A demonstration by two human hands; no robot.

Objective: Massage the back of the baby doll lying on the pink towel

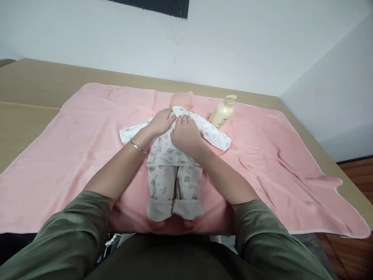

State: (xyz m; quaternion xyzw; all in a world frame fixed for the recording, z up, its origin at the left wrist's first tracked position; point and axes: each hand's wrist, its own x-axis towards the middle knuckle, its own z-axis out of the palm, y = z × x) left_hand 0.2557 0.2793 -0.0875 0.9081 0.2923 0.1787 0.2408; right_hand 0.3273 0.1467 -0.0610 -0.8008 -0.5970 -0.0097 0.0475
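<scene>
A baby doll (181,101) lies stretched out with its head away from me, dressed in a white printed top (166,151) and white printed trousers (188,182) with turned-up cuffs. Its face does not show, and its sleeves spread to both sides. My left hand (162,121) rests on the upper body by the left shoulder, fingers extended toward the collar. Beside it, my right hand (186,132) lies flat on the top just below the neck, with its fingers straight. Neither hand grasps anything visible.
A pink blanket (96,132) with some folds spreads under the doll over a wooden table (37,81). To the right of the doll's head stands a cream pump bottle (222,113), tilted in view. A white wall (233,46) rises behind the table.
</scene>
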